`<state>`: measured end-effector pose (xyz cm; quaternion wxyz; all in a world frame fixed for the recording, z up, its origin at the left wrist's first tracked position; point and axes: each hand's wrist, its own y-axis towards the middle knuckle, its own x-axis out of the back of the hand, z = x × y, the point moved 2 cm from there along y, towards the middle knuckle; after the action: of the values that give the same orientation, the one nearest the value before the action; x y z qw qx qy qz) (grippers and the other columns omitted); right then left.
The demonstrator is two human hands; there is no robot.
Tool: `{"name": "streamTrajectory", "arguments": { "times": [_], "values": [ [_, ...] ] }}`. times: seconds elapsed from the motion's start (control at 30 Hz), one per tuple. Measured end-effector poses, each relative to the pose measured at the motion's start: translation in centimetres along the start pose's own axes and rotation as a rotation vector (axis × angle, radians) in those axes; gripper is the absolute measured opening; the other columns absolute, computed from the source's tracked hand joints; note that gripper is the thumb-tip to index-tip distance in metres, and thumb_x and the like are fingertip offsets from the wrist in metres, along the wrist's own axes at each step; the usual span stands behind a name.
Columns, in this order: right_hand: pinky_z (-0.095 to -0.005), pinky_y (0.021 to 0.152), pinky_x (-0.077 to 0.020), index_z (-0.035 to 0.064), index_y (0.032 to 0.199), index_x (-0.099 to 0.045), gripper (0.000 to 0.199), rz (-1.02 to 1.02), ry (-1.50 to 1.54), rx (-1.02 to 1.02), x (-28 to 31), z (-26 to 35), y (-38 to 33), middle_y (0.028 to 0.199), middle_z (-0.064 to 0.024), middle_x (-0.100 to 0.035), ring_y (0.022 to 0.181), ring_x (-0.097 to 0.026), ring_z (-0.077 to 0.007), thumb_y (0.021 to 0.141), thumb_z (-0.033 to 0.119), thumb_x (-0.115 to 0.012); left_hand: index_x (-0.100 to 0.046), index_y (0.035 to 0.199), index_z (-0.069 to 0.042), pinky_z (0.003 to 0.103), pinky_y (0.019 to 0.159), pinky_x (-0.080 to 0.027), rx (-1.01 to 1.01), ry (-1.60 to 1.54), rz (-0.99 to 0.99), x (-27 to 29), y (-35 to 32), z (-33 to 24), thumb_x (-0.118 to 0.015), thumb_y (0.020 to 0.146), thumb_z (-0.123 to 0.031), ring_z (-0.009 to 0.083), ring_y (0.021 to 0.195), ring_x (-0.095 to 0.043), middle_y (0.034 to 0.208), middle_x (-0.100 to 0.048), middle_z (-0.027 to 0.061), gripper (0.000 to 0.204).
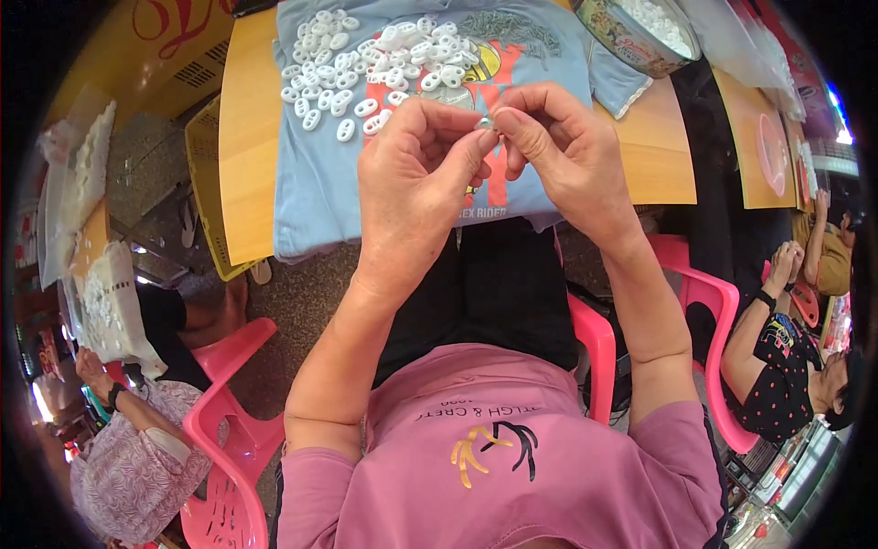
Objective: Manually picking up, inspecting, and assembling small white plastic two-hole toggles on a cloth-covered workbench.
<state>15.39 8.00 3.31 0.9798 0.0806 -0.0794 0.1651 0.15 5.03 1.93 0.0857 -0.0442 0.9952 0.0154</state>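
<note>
Both hands meet above the near part of a blue shirt (315, 197) spread over the table. My left hand (416, 174) pinches something small and pale between thumb and forefinger. Right against it, my right hand (567, 151) is closed in a pinch on the same spot. The fingertips cover most of the piece, so its kind cannot be told. Just beyond my left hand lies a loose heap of small white oval plastic pieces (343, 69), each with two holes. A pile of thin grey metal pins or wires (517, 32) rests farther back, beyond my right hand.
At the back right stands a round tub (631, 46) with white pieces inside. The wooden table (649, 151) shows around the shirt. A yellow crate (206, 183) is at its left side. Pink plastic chairs (233, 439) and other people (146, 448) are on both sides.
</note>
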Motion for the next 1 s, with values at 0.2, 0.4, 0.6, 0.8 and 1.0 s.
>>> {"name": "streamTrajectory", "arguments": {
  "times": [0.2, 0.4, 0.6, 0.8, 1.0],
  "values": [
    [-0.0207, 0.063, -0.0503, -0.0036, 0.104, -0.061, 0.016, -0.052, 0.048, 0.018, -0.7, -0.8, -0.3, 0.082, -0.0021, -0.062, 0.069, -0.057, -0.0057, 0.096, 0.010, -0.060, -0.061, 0.090, 0.003, 0.020, 0.055, -0.050, -0.058, 0.061, -0.013, 0.0, 0.0, 0.5, -0.070, 0.087, -0.005, 0.0064, 0.065, -0.062, 0.075, -0.067, 0.0051, 0.012],
    [-0.0212, 0.066, -0.0517, -0.0028, 0.105, -0.061, 0.017, -0.134, 0.170, -0.024, -0.7, -1.5, -0.6, 0.087, -0.0024, -0.063, 0.072, -0.057, -0.0058, 0.097, 0.012, -0.060, -0.063, 0.098, 0.004, 0.022, 0.063, -0.053, 0.029, -0.185, 0.058, 0.0, 0.7, 0.5, -0.069, 0.088, -0.006, 0.0099, 0.071, -0.064, 0.085, -0.068, 0.0085, 0.015],
    [-0.0220, 0.067, -0.0526, -0.0021, 0.106, -0.060, 0.017, -0.168, 0.191, 0.018, -0.9, -0.9, -0.8, 0.087, -0.0027, -0.063, 0.071, -0.057, -0.0060, 0.097, 0.013, -0.059, -0.063, 0.103, 0.004, 0.024, 0.068, -0.053, 0.178, -0.367, 0.082, 0.1, 0.7, 0.6, -0.071, 0.087, -0.008, 0.0117, 0.074, -0.064, 0.087, -0.068, 0.0083, 0.021],
    [-0.0214, 0.066, -0.0525, -0.0019, 0.104, -0.060, 0.016, -0.122, 0.048, 0.039, -0.1, -1.0, -0.8, 0.086, -0.0035, -0.063, 0.073, -0.058, -0.0067, 0.097, 0.012, -0.059, -0.064, 0.100, 0.002, 0.023, 0.064, -0.050, 0.232, -0.345, 0.140, 0.4, 0.7, 0.9, -0.072, 0.087, -0.012, 0.0104, 0.070, -0.062, 0.084, -0.068, 0.0065, 0.021],
    [-0.0253, 0.062, -0.0499, -0.0013, 0.098, -0.057, 0.011, 0.001, -0.503, 0.395, 1.5, 0.3, 0.1, 0.087, -0.0077, -0.059, 0.074, -0.060, -0.0141, 0.093, 0.008, -0.061, -0.064, 0.096, 0.001, 0.022, 0.060, -0.047, 0.210, -0.307, 0.143, 0.4, 0.6, 0.4, -0.072, 0.087, -0.013, 0.0093, 0.067, -0.059, 0.081, -0.066, 0.0048, 0.019]
  ]
}}
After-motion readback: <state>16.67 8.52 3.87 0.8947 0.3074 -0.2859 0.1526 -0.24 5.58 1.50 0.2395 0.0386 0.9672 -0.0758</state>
